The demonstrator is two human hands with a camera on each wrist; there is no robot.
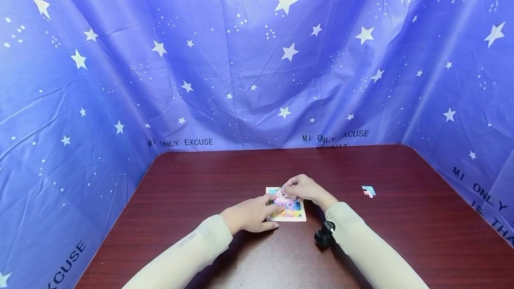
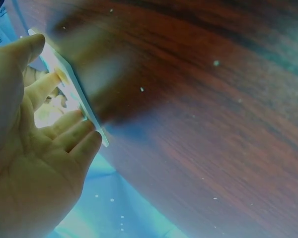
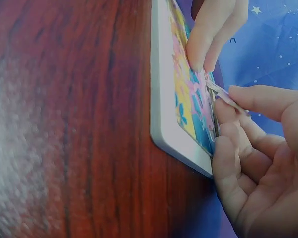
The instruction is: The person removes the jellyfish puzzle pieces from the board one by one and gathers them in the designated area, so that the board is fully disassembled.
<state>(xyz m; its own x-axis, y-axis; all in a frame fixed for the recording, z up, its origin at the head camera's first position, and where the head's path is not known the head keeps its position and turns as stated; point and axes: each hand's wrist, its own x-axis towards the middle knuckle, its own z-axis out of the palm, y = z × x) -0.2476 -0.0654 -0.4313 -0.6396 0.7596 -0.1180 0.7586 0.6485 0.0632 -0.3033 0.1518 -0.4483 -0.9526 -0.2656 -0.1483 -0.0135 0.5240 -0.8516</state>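
A small jigsaw puzzle in a white frame (image 1: 286, 219) lies on the table, its picture coloured pink, yellow and blue. My left hand (image 1: 250, 214) rests on the puzzle's left side with its fingers stretched out. At the upper right of the frame, my right hand (image 1: 306, 189) pinches a puzzle piece (image 3: 227, 99) between thumb and fingers. In the right wrist view that piece is tilted, with one end at the picture's surface. The left wrist view shows the left palm (image 2: 35, 168) and fingers at the frame's edge. Fingers hide part of the picture.
A loose puzzle piece (image 1: 368, 191), blue, white and pink, lies on the dark red wooden table (image 1: 192, 173) to the right. A blue curtain with white stars (image 1: 241, 57) surrounds the table's back and sides. A black device (image 1: 324, 234) is at the right wrist.
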